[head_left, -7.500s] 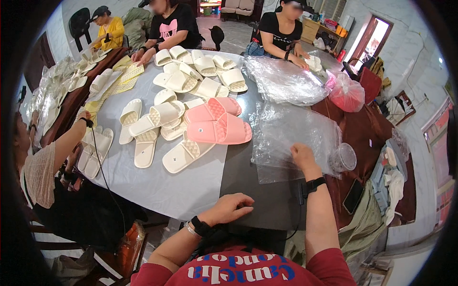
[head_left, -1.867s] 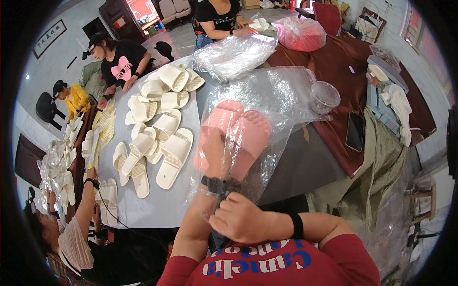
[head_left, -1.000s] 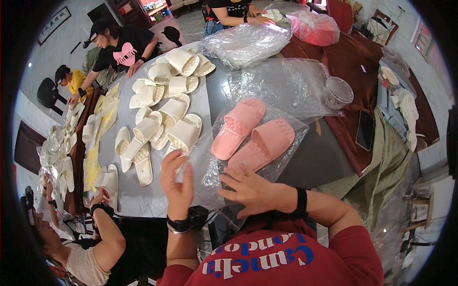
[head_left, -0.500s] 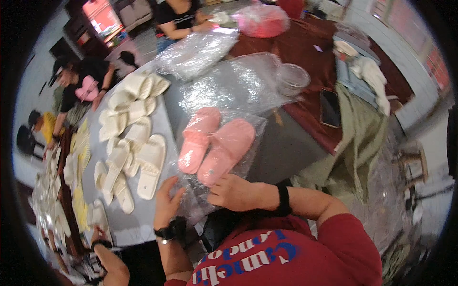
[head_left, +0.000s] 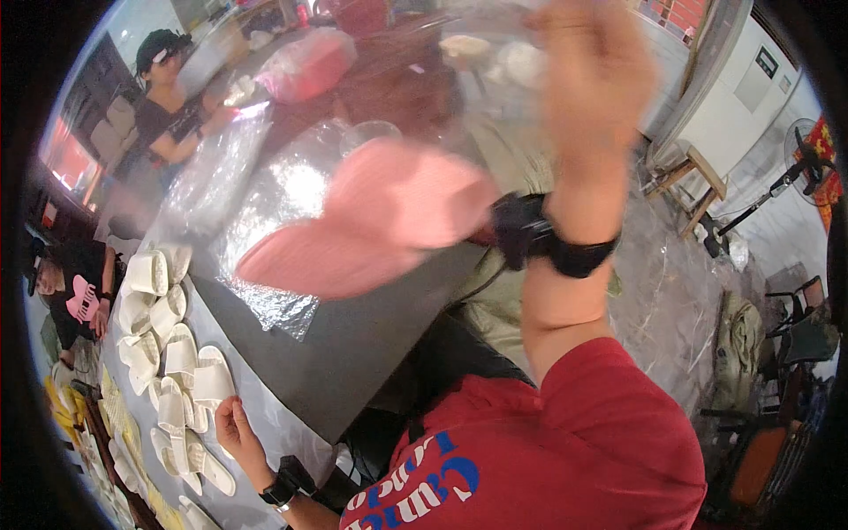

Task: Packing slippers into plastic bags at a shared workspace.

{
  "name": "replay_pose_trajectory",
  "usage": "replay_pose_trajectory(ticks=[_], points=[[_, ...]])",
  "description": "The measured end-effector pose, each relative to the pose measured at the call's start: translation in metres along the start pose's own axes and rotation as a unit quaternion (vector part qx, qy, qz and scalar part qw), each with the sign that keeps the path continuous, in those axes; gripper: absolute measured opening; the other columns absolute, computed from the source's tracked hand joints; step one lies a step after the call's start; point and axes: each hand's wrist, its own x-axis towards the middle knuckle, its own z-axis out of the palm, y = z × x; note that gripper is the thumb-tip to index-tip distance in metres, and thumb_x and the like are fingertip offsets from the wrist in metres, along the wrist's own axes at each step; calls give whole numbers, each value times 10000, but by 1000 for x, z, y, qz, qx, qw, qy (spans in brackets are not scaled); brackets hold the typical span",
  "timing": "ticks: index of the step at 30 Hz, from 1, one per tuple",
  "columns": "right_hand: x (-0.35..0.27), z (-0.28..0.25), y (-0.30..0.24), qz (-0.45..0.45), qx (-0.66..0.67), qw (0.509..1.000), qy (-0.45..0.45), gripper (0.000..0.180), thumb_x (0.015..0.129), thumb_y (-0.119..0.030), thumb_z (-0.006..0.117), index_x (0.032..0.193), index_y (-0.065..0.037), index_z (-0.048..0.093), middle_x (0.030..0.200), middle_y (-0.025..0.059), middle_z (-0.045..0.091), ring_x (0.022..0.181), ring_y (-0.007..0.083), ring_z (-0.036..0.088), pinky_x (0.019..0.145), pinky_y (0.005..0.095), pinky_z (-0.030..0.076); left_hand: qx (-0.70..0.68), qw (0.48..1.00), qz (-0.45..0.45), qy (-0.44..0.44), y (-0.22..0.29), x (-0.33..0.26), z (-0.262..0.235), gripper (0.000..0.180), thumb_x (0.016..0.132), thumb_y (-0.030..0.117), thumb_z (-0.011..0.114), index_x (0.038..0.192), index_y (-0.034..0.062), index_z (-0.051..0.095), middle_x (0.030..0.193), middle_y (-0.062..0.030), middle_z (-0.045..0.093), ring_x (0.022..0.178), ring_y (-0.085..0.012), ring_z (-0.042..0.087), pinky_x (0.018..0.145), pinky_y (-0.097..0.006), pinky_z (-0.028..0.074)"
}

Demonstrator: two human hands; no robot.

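Note:
My raised right hand (head_left: 601,97) is at the upper right, smeared by motion, its fingers closed on a clear plastic bag that shows as a hazy film across the upper view. A pair of pink slippers (head_left: 389,199) hangs blurred in the air to the left of that hand, apparently inside the bag. At the lower left, my left hand (head_left: 243,437) pinches the near end of a cream slipper (head_left: 213,380). More cream slippers (head_left: 177,353) lie in a cluster beyond it on the table's pale cover.
Clear plastic bags (head_left: 287,194) lie stacked on the grey tabletop (head_left: 300,353). A pink bundle in plastic (head_left: 309,66) sits farther back. Co-workers stand at the far left. On the right are a wooden stool (head_left: 693,181) and a standing fan (head_left: 799,159).
My right hand has lifted the pink slippers in their bag off the table, up and rightward. The left hand has left the bag for a cream slipper. The view has turned right.

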Motion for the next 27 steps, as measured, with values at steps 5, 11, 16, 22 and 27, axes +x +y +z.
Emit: replay_pose_trajectory(ticks=[5,11,16,22,27], points=[[53,-97,68,-80,-159,981,79,179,925,-191,598,900,-29,673,763,46,673,735,86,613,663,252,474,-11,1000,14,-8,10,16,24,166,950,124,555,1001,-24,609,959,-62,638,908,-122,576,844,-259,453],[34,-144,146,-5,-499,866,-29,258,923,-323,514,932,-91,625,818,205,639,805,420,603,658,480,465,-2,1000,15,9,10,16,29,173,949,131,561,1009,-23,616,955,-61,649,901,-118,586,855,-261,458],[-41,-180,210,135,-561,808,-123,267,923,-319,481,968,-98,624,893,209,647,861,426,604,704,487,475,43,999,-7,8,1,7,15,170,946,131,567,1009,-19,617,963,-56,642,905,-113,580,851,-255,459],[-114,-200,233,219,-523,802,-188,245,922,-290,478,999,-112,628,893,228,646,854,438,606,720,496,474,52,998,-21,12,-1,5,10,170,947,135,570,1002,-19,617,955,-48,636,891,-110,572,843,-251,457],[-114,-189,249,224,-497,826,-143,221,920,-261,494,1013,-113,629,870,233,648,836,435,612,700,478,482,62,998,-16,18,2,3,14,161,941,128,576,1003,-13,623,947,-41,633,876,-105,567,820,-244,452]])
